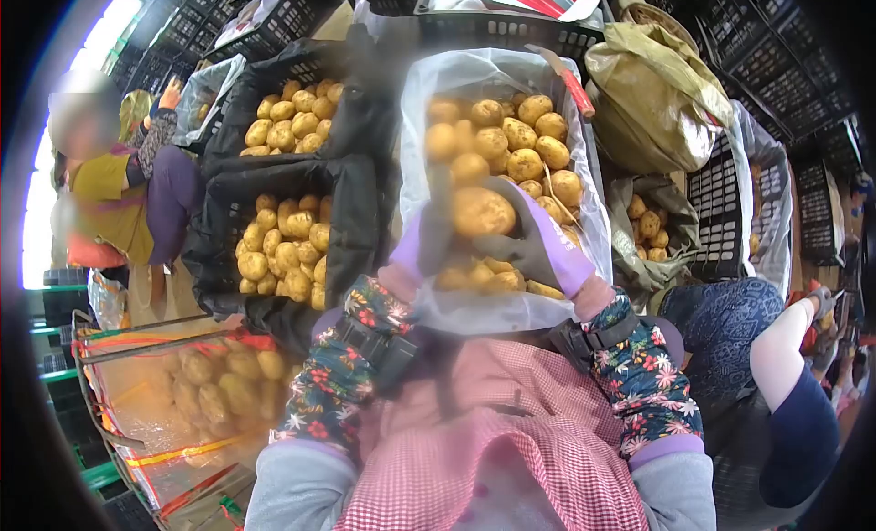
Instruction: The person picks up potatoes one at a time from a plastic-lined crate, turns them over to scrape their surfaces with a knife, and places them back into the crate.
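Both my hands wear gloves with purple cuffs and dark grey palms and fingers. A large potato (482, 212) is held between them, above a crate (415, 102) lined with clear plastic and filled with more potatoes (522, 137). My left hand (436, 225) grips the potato's left side, partly blurred by a smudge on the lens. Around its right side close the fingers of my right hand (534, 244). A knife with a red handle (577, 91) rests on the crate's upper right rim.
Two black-lined crates (351, 198) of potatoes stand at left. A mesh bag of potatoes (214, 385) sits lower left. Right of my crate are a green sack (652, 98) and an open potato sack (625, 248). People sit at left (119, 193) and right (730, 348).
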`<state>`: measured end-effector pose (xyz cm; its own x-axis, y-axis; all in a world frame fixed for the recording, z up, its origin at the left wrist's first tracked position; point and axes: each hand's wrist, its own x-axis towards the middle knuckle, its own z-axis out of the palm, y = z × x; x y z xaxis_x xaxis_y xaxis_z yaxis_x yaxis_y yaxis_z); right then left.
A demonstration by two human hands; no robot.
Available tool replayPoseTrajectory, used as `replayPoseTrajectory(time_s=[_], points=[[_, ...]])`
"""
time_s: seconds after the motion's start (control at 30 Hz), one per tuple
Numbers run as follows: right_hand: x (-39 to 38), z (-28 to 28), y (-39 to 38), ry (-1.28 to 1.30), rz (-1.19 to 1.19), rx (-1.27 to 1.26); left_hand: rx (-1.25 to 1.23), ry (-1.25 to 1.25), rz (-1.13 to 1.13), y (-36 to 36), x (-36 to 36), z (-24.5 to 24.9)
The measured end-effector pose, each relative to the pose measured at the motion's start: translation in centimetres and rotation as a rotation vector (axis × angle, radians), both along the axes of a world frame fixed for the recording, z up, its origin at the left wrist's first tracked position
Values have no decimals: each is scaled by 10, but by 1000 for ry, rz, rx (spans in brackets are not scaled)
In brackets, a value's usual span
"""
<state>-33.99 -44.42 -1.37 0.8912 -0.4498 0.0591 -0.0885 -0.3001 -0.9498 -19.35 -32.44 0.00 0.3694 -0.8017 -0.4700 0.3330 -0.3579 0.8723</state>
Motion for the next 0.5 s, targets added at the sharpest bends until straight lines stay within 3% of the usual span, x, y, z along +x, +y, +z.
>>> replayPoseTrajectory(time_s=[0.03,0.13,0.23,0.33,0.43,0.47,0.5], points=[[2,1,1,-19,-3,-16,24,-36,-27,-1,5,-3],[5,18,4,-20,-9,-458,62,-177,-79,-2,12,-18],[4,12,13,46,-84,-429,39,-255,-40,0,3,-12],[2,3,19,-47,-143,-393,46,-285,11,-6,-5,-8],[4,3,27,-75,-259,349,-43,-316,72,-9,-17,-3],[6,3,25,-99,-264,265,-97,-327,90,-10,-21,1],[3,6,18,-83,-196,358,-115,-272,74,-12,-22,5]])
